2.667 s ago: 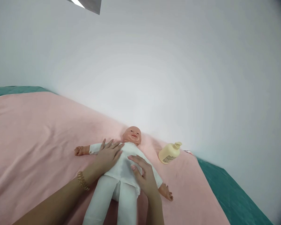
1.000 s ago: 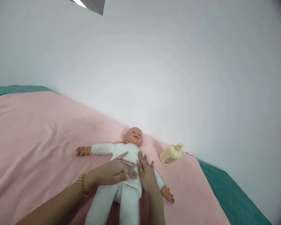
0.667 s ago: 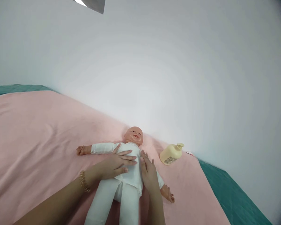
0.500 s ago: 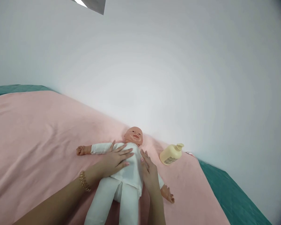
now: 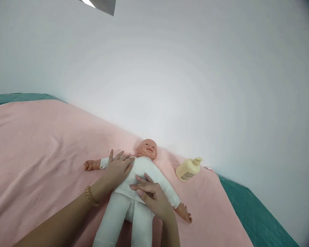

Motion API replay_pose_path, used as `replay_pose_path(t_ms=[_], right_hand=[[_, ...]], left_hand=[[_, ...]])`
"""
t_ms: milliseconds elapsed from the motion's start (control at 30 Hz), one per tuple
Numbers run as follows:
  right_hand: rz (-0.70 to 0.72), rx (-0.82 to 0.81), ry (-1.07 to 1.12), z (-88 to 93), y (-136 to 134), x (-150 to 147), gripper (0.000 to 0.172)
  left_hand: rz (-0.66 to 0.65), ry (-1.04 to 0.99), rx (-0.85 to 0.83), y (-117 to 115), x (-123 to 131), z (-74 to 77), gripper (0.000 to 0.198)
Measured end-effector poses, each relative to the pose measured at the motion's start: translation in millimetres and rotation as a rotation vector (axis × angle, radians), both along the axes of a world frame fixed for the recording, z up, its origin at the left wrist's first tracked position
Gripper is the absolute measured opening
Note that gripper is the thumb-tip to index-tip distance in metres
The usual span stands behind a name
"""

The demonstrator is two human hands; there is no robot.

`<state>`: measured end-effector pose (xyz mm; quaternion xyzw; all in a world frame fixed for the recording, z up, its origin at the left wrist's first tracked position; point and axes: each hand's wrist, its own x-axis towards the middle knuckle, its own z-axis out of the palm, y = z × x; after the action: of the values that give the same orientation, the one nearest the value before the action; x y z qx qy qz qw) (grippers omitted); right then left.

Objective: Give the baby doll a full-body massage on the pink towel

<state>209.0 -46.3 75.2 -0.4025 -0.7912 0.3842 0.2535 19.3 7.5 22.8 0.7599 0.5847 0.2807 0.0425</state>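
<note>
Since half a second ago, the left grip [image 5: 118, 169] has slid from the chest of the doll [image 5: 144, 171] out over its shoulder and straight-out sleeve, hiding more of that sleeve. The right grip [image 5: 153, 199] has swung from the doll's flank across its lower belly, baring the doll's other sleeve [image 5: 167, 187].

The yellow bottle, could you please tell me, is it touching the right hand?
Apart: the head view shows the doll's sleeve and pink cloth between the yellow bottle and the right hand.
</note>
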Motion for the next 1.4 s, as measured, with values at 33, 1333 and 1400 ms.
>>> replay_pose_path(t_ms=[33, 1333, 1400], right_hand=[[0.013, -0.007, -0.028, 0.2, -0.3, -1.1, 0.036], [-0.655, 0.074, -0.496, -40.0, 22.5, 20.8, 0.069], [-0.652, 0.077, -0.5, -40.5, 22.6, 21.4, 0.07]], left_hand=[[0.008, 0.0, -0.011, 0.2, -0.6, 0.9, 0.035], [0.033, -0.007, -0.052, 3.3, -3.9, -4.7, 0.037], [0.035, -0.003, -0.048, 3.5, -4.3, -4.9, 0.036]])
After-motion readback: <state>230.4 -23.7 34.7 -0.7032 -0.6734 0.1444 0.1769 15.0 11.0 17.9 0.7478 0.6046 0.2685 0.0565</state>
